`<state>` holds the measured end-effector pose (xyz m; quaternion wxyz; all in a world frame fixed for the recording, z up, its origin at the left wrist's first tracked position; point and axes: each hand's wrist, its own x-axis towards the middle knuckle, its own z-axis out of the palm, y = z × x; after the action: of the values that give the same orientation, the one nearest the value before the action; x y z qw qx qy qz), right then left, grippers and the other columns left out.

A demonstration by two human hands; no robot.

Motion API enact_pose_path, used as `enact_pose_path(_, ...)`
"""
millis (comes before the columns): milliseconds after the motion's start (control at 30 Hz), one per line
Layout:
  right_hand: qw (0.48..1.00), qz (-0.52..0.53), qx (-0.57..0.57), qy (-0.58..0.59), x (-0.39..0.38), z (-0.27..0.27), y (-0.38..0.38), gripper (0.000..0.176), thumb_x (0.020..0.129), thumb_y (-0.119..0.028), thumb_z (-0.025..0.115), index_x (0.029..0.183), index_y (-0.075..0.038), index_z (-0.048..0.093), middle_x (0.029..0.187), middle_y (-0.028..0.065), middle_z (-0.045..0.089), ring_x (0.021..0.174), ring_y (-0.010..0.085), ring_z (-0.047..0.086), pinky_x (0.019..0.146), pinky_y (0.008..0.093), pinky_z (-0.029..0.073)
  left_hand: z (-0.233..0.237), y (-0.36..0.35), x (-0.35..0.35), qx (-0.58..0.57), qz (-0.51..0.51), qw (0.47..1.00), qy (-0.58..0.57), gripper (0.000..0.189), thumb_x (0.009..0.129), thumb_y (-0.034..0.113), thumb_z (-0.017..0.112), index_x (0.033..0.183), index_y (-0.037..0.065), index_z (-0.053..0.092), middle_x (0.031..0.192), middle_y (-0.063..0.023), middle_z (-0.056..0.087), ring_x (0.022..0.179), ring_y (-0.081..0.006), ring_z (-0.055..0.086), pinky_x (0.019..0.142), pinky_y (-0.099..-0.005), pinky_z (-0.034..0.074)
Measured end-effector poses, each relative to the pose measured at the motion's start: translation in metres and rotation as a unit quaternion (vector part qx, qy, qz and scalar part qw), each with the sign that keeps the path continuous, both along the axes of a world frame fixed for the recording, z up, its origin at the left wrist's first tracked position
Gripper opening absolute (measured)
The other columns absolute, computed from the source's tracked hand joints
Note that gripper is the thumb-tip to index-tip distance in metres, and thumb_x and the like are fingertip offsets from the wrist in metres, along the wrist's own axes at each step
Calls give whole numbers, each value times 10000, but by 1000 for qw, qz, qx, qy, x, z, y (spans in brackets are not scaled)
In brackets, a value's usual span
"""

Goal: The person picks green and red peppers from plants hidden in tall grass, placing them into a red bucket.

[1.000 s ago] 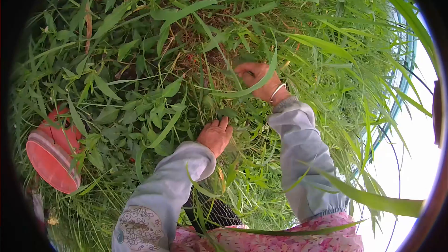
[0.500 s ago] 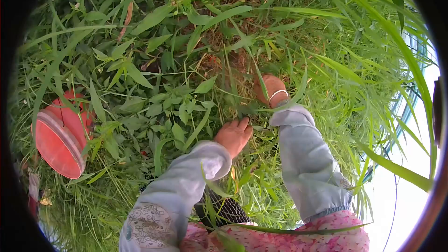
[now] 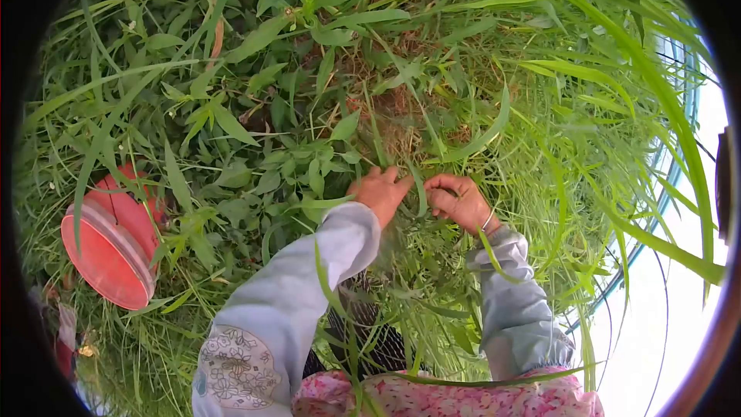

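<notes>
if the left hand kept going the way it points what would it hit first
Probably the green grass blades just ahead of the left hand, then the dry brown clump behind; depth is hard to judge.

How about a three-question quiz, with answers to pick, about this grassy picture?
1. Where is the red bucket?
A. between the hands
B. in the grass, off to the left of both hands
C. on the lap

2. What colour are the sleeves?
A. yellow
B. black
C. pale grey-blue

3. How is the right hand?
A. fingers curled around grass blades
B. flat and open in the air
C. gripping the bucket

Answers:
1 B, it lies near the picture's left edge among leaves.
2 C, both arms wear pale grey-blue cloth.
3 A, its fingers bend inward around thin blades beside the left hand.
</notes>
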<state>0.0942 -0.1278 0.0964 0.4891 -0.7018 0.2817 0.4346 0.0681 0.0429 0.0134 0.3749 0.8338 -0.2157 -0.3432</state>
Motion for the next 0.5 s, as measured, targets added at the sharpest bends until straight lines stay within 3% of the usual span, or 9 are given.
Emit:
enact_pose_path(33,1000,6,7,-4,7,5,4,162,811,-202,628,886,-59,607,749,3,594,598,55,528,519,202,427,-8,0,-6,-15,9,1000,-3,335,756,53,507,1081,126,546,1008,-99,512,942,-306,535,799,-345,472)
enact_pose_path(100,996,-38,50,-65,19,3,10,196,820,-230,633,849,-43,584,750,19,590,623,79,547,528,229,455,-13,7,-21,-45,41,998,-28,299,742,56,508,1030,114,559,969,-85,532,911,-301,541,764,-348,474)
enact_pose_path(167,995,3,26,-94,41,-18,18,185,805,-218,640,863,-49,590,745,17,593,659,96,575,538,243,466,-17,9,-36,-87,108,986,-95,278,715,56,511,982,107,565,900,-57,560,843,-292,540,703,-356,470)
enact_pose_path(200,994,24,15,-110,53,-31,24,182,797,-211,643,870,-52,592,743,16,595,677,105,589,543,251,472,-16,10,-40,-86,98,989,-75,329,692,19,516,1007,105,555,950,-63,555,853,-295,537,715,-359,471)
enact_pose_path(267,966,175,-87,-172,72,-72,37,223,776,-183,621,966,-65,612,844,77,645,761,214,637,614,308,500,-19,12,-43,-83,80,993,-38,439,647,-54,525,1058,101,535,1050,-76,544,875,-302,531,740,-365,471)
enact_pose_path(333,872,337,-277,-221,81,-147,22,305,762,-202,577,1045,-94,616,961,151,642,849,317,625,717,353,499,-20,13,-44,-104,96,990,-31,430,644,-54,527,1045,103,540,1044,-74,556,863,-300,535,740,-365,473)
enact_pose_path(433,832,453,-314,-68,103,-203,20,342,783,-260,534,1052,-66,618,1002,216,609,894,377,593,800,380,477,-21,13,-46,-132,136,981,-33,424,661,-20,535,1063,115,542,1051,-77,568,860,-297,541,738,-363,474)
enact_pose_path(500,823,449,-337,-81,88,-252,12,342,792,-275,518,1027,-52,625,981,216,615,901,366,596,805,393,475,-23,13,-53,-119,142,981,-51,434,668,-2,539,1084,122,539,1063,-76,566,872,-295,539,738,-365,475)
